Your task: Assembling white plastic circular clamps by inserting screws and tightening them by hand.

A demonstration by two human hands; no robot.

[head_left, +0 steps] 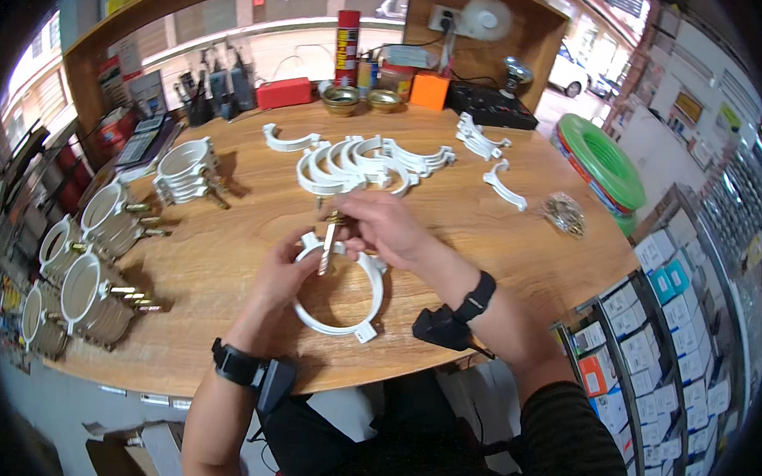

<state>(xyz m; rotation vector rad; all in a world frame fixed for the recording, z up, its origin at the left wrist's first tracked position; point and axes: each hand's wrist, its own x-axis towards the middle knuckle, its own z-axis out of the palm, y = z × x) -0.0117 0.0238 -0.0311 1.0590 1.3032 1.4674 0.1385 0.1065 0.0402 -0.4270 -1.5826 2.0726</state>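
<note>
A round white plastic pipe clamp (330,329) stands over the wooden table in front of me. My left hand (283,272) is closed on its upper left side, near a lug. With bent fingers, my right hand (383,228) pinches a brass-coloured screw with a pale wall plug (328,251) at the clamp's top. The plug points down across the ring's opening. Fingertips partly hide the screw's upper end and where it meets the clamp. Just beyond my hands lies a pile of white half-ring clamp pieces (347,169).
Stacks of closed clamps with screws (93,296) line the table's left side. At right are loose half rings (506,186), a bag of small brass-coloured parts (564,214) and green hose coils (599,163). Bowls (341,103) and a spray can (346,51) stand at the back.
</note>
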